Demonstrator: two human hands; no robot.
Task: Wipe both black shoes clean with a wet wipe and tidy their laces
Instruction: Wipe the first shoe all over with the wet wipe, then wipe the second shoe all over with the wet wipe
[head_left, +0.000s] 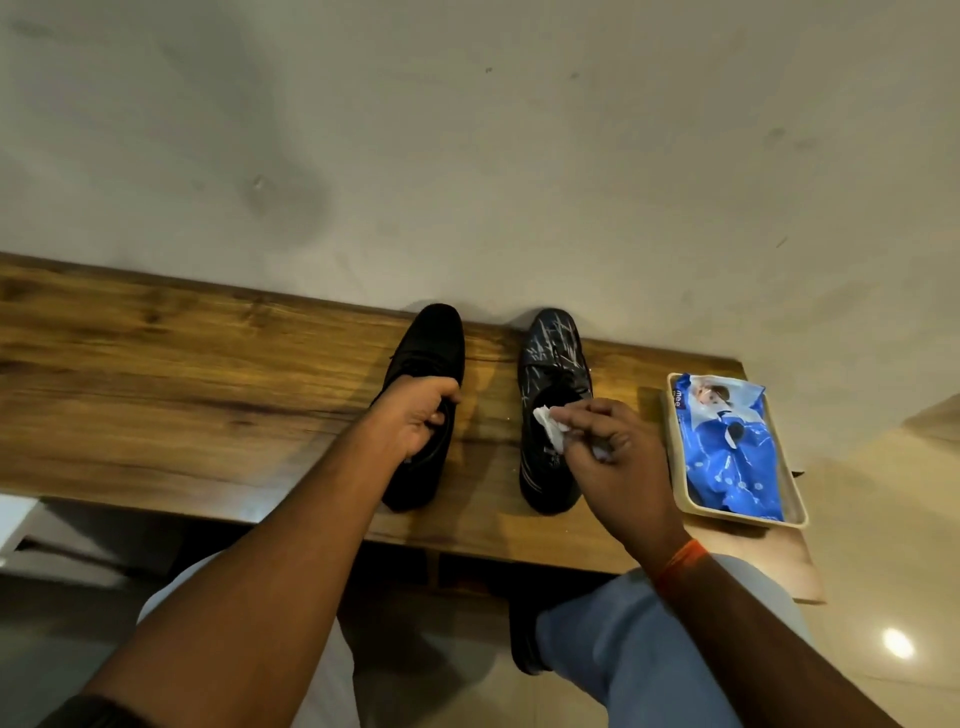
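Note:
Two black shoes stand side by side on a wooden shelf (208, 364), toes toward the wall. The left shoe (434, 338) looks plain black. My left hand (415, 418) grips it at the opening, fingers curled over the collar. The right shoe (550, 348) is streaked with white marks across its toe and side. My right hand (613, 452) pinches a crumpled white wet wipe (550, 423) and holds it over the right shoe's opening. The laces are hard to make out.
A beige tray (797, 512) at the right end of the shelf holds a blue wet-wipe packet (727, 447). A pale wall rises just behind the shoes. My knees in light trousers sit below the shelf's front edge.

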